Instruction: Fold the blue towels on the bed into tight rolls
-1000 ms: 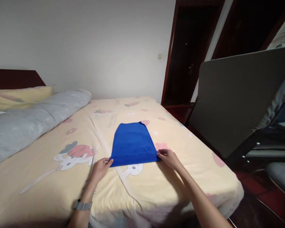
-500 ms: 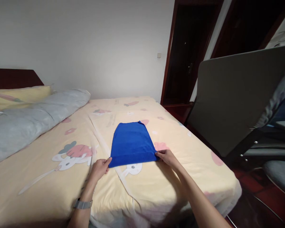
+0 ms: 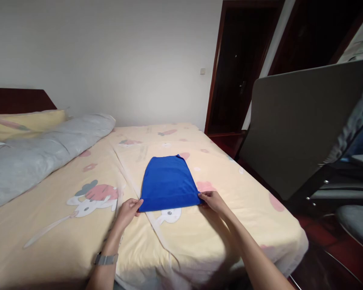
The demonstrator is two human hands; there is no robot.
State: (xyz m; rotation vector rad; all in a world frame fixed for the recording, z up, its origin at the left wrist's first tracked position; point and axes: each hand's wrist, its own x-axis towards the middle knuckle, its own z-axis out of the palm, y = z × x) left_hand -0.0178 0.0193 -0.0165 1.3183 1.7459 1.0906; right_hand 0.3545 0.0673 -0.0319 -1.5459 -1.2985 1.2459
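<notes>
A blue folded cloth (image 3: 170, 179) lies flat on the bed, its near edge wider than its far edge. My left hand (image 3: 130, 210) pinches the near left corner between thumb and fingers. At the near right corner, my right hand (image 3: 212, 200) has the fabric in a similar pinch. A small fold shows at the cloth's far right corner. Whether it is a garment or a plain piece of fabric I cannot tell. A watch with a metal band (image 3: 106, 258) is on my left wrist.
The bed (image 3: 242, 225) has a pale yellow sheet printed with rabbits and carrots. A rolled grey quilt (image 3: 57, 141) and a yellow pillow (image 3: 30, 125) lie to the left. Beyond the right edge stand a large grey panel (image 3: 302, 125) and a dark door (image 3: 245, 68).
Both hands keep their hold on the near corners. The near left corner and my left hand have shifted very slightly; the cloth otherwise lies as before.
</notes>
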